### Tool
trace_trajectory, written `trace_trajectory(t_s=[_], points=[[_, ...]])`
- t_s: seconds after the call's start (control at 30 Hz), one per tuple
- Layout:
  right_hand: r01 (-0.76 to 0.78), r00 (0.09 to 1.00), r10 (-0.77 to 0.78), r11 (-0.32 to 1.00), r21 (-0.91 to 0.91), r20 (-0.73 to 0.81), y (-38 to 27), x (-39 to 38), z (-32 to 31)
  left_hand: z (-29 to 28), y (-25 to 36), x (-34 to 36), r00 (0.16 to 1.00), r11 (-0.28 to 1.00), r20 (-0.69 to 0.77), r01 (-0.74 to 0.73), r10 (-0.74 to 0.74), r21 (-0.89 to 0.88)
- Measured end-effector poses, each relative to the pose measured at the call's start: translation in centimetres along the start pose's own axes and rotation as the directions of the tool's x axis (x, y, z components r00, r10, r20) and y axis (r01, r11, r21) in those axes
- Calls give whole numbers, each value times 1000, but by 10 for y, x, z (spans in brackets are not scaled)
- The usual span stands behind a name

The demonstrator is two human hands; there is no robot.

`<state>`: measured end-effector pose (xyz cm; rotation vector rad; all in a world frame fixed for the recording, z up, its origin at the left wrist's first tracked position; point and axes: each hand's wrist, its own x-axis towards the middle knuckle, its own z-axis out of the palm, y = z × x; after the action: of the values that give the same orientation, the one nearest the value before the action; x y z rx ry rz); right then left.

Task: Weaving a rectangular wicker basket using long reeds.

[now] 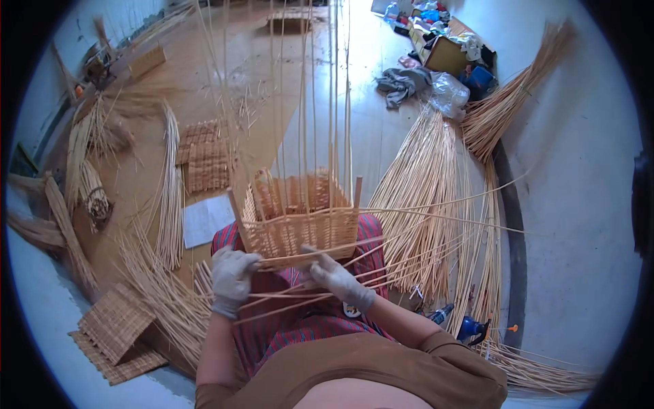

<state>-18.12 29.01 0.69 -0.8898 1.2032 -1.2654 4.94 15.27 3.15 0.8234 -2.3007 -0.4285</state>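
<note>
Tan open-weave wicker basket (300,232) sits on the red-and-grey striped cloth (286,334) over the person's lap, its walls seemingly well begun. At left lie flat brown woven panels (116,320). The white-gloved left hand (233,276) curls its fingers closed on the basket's near corner. Slender pale stakes (332,102) rise unwoven; upper weaving seems left. The white-gloved right hand (340,281) bends its fingers at the near edge, grip unclear. Farther right, smooth straw-coloured rods (422,204) fan out.

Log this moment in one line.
left hand: at near-left edge of basket | right hand: at near edge | basket: over striped cloth
</note>
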Motion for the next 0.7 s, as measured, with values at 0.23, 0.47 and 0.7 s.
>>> trace_trajectory(t_s=[0.23,0.47,0.7], points=[[173,974,-183,982,81,135,-49,20,60,43,-28,13,781,957,-555,262,-287,-126],[699,715,-562,568,-435,416,-38,34,120,52,-48,20,850,593,-161,202,-502,-780],[611,777,-544,535,-584,316,-45,50,105,63,-44,25,903,780,55,398,-427,-482]])
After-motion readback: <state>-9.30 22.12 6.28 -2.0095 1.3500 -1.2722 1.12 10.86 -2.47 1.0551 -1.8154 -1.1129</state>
